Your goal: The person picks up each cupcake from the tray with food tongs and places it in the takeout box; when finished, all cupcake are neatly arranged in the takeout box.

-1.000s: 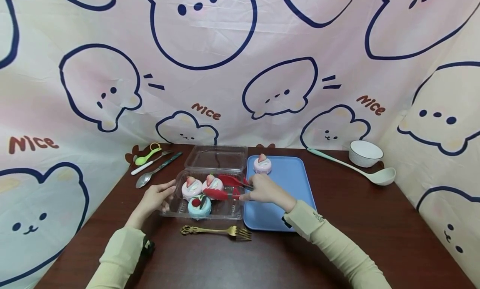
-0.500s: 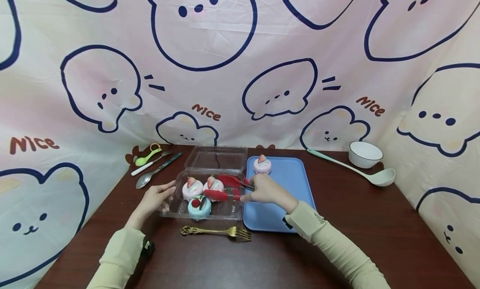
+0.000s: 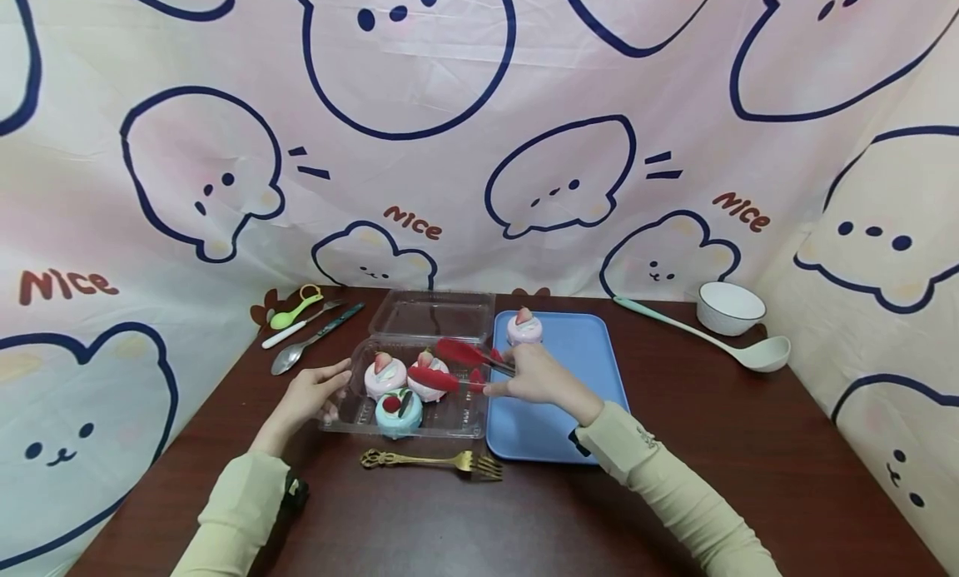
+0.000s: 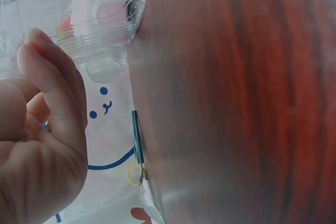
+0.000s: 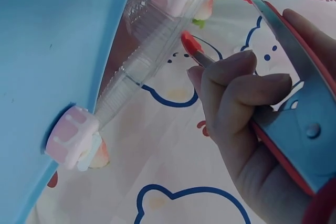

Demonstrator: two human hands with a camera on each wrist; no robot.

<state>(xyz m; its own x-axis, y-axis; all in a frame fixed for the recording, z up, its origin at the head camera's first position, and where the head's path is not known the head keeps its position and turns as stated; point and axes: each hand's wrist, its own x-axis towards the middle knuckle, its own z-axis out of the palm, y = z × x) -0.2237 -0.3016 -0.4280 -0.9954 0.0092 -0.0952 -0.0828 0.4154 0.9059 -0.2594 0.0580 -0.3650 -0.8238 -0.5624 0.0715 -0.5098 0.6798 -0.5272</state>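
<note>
My left hand pinches the left rim of a clear plastic container, also near my fingers in the left wrist view. Inside sit two pink toy cakes, the left cake and the right cake, both strawberry-topped, and a blue cake with a red berry in front. My right hand grips metal tongs with red tips. The tips stand spread over the right pink cake, partly covering it; whether they touch it I cannot tell. A third pink cake stands on the blue tray.
The container's lid lies folded back. A gold fork lies in front. At the back left are a spoon, a white-handled utensil and a green utensil. A ladle and white bowl are at the right.
The tongs and my right hand have shifted slightly up and to the right. The right pink cake sits a touch farther right, a little apart from the left one. My left hand stays on the rim.
</note>
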